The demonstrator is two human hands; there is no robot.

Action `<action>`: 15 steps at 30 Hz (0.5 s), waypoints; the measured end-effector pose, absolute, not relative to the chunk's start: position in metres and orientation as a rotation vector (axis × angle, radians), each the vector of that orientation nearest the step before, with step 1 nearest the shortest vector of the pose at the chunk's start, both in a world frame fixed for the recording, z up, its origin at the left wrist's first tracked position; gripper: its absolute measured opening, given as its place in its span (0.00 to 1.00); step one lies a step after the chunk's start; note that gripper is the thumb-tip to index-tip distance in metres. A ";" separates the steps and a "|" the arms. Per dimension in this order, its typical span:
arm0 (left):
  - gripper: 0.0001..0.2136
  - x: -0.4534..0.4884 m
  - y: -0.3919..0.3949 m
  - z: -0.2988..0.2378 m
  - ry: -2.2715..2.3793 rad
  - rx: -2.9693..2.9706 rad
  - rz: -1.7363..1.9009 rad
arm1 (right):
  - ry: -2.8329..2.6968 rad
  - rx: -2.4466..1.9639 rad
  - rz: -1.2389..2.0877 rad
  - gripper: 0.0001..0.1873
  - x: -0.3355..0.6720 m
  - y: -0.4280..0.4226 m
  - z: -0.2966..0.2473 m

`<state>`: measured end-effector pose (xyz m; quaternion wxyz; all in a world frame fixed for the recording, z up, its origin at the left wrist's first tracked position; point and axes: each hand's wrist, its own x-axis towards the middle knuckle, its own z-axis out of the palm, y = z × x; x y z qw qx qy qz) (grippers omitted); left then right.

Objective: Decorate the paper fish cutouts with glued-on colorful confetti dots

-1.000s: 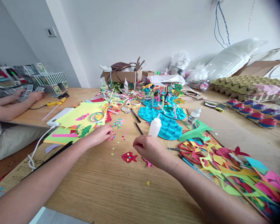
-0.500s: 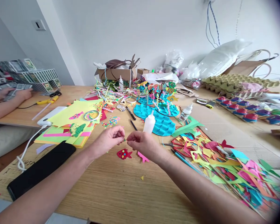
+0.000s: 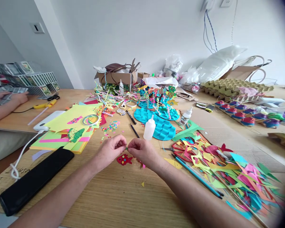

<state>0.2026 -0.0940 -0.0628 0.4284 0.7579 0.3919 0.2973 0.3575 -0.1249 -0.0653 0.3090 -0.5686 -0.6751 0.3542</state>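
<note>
My left hand (image 3: pixel 110 150) and my right hand (image 3: pixel 142 151) meet fingertip to fingertip just above the wooden table (image 3: pixel 104 196). Both are pinched on a tiny green paper dot (image 3: pixel 126 148) held between them. A red paper fish (image 3: pixel 124 160) with coloured spots lies on the table directly under my fingers. A pink paper cut-out (image 3: pixel 142 164) peeks out beneath my right hand. Loose confetti dots (image 3: pixel 110 128) are scattered just beyond my left hand.
A white glue bottle (image 3: pixel 149 128) stands by blue paper discs (image 3: pixel 162 128). Yellow paper sheets (image 3: pixel 71 122) and a black pad (image 3: pixel 33 180) lie left. Coloured paper scraps (image 3: pixel 228 171) and a blue pencil (image 3: pixel 197 175) fill the right. Another person's hands (image 3: pixel 7 98) work at far left.
My left hand lifted from the confetti dots and came in to meet my right hand. The two pinches closed together above the red fish. The camera view shifted slightly.
</note>
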 end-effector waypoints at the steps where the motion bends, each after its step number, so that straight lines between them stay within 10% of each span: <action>1: 0.01 0.203 -0.094 -0.064 0.980 1.900 0.742 | -1.793 -1.502 0.919 0.04 0.357 -0.124 -0.066; 15: 0.02 0.187 -0.097 -0.059 1.074 2.062 0.607 | -2.024 -1.533 0.933 0.06 0.366 -0.116 -0.062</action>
